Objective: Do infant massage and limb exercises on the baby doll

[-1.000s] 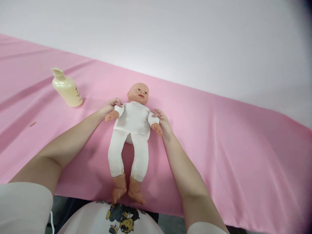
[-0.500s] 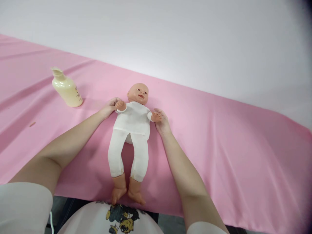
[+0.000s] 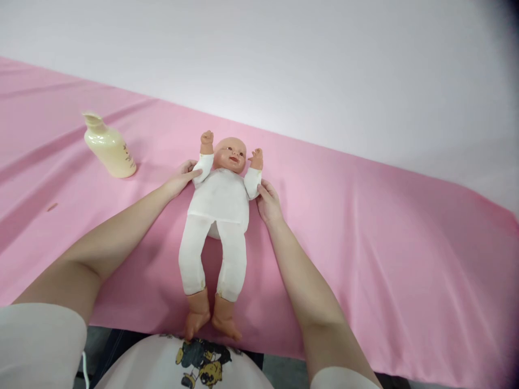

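A white-clothed baby doll (image 3: 219, 197) is laid face up on a pink cloth (image 3: 320, 227), its arms raised beside its head. One sleeve is held between the thumb and partly curled fingers of the left hand (image 3: 183, 177); the other is lightly pinched by the half-closed right hand (image 3: 270, 202). Leftward, a pale-yellow pump bottle (image 3: 109, 151) is stood.

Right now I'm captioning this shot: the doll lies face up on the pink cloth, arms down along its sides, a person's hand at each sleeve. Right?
Not quite: the head view shows the doll with its arms raised beside its head, not down. The rest holds: face up on the pink cloth, the person's left hand and right hand at the sleeves.
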### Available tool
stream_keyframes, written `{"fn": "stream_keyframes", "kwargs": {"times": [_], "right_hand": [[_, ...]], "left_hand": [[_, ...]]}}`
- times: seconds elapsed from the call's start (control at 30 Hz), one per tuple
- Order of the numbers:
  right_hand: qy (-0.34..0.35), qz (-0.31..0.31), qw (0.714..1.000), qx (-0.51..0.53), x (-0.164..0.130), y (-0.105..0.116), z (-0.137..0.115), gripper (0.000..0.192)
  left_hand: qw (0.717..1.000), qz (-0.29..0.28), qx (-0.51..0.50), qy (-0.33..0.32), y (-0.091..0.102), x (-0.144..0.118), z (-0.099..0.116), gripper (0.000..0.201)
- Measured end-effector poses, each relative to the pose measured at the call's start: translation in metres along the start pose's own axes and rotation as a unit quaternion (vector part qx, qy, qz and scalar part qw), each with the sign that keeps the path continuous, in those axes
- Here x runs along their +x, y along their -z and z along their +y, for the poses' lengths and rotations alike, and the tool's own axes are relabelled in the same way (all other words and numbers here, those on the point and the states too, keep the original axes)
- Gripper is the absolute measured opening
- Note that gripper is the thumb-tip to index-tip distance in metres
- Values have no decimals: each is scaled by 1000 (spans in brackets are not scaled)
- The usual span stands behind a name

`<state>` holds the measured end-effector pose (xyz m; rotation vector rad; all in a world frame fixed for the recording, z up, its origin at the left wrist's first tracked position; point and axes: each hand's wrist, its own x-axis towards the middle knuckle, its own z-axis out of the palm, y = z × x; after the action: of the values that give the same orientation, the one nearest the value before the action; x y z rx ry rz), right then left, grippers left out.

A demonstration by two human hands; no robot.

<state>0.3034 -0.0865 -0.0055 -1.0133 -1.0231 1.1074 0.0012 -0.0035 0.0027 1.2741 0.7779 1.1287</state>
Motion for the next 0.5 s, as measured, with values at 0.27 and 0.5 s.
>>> {"fn": "stream_keyframes", "kwargs": {"times": [0.27, 0.5], "right_hand": [[-5, 55, 998, 29, 3, -2, 7, 42], [57, 47, 997, 6, -1, -3, 6, 48]], "left_hand": [[996, 76, 40, -19, 5, 3, -6, 42], [992, 54, 105, -38, 5, 0, -4, 40]]}}
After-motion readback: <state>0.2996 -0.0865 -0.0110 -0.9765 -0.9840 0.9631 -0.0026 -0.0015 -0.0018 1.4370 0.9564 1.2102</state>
